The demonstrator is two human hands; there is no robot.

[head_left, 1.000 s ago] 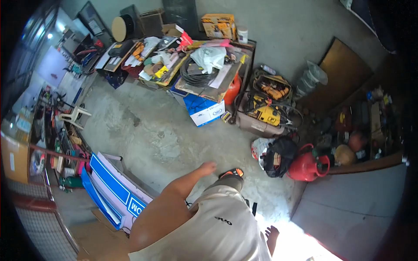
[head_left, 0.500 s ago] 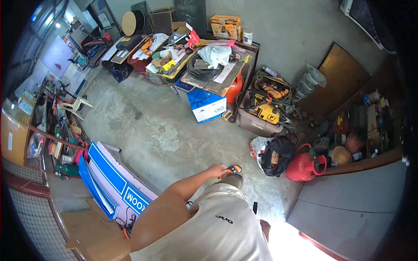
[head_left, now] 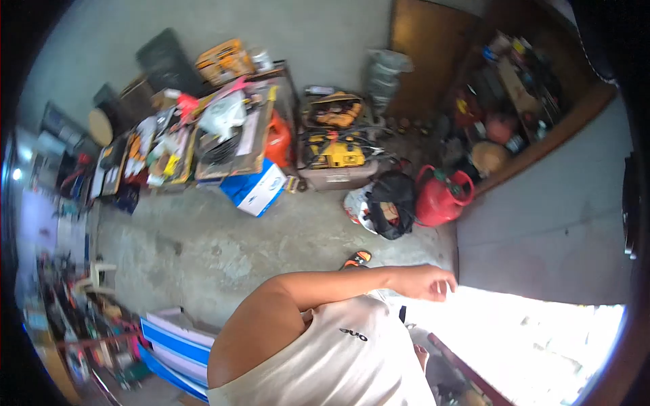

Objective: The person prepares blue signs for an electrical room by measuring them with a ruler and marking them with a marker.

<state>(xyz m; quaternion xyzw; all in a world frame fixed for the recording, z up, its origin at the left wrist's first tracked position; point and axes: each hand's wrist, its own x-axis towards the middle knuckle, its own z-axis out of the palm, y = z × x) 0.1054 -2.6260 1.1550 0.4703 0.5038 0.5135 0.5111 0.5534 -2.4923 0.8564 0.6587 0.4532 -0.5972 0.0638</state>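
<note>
My left hand (head_left: 425, 283) reaches across in front of my light shirt (head_left: 338, 345), near the bright opening. Its fingers are loosely bent and apart, with nothing visible in them. The gas cylinder (head_left: 441, 199), red, stands beyond this hand, beside a black bag (head_left: 391, 206). Only a small patch of skin, apparently my right hand (head_left: 421, 356), shows at the right edge of the shirt; its fingers cannot be made out. A shoe (head_left: 357, 258) with orange trim shows on the floor beyond my left forearm.
A cluttered table (head_left: 271, 101) runs along the wall, with a blue and white box (head_left: 261, 193) by it. The bin (head_left: 338, 177) holds yellow tool cases. Shelving (head_left: 542, 145) and a grey panel (head_left: 542, 223) stand at right. Blue signs (head_left: 176, 345) lie lower left.
The view has turned to the right, so the room's contents sit further left. My left hand has swung from near the shoe to the right, across my body.
</note>
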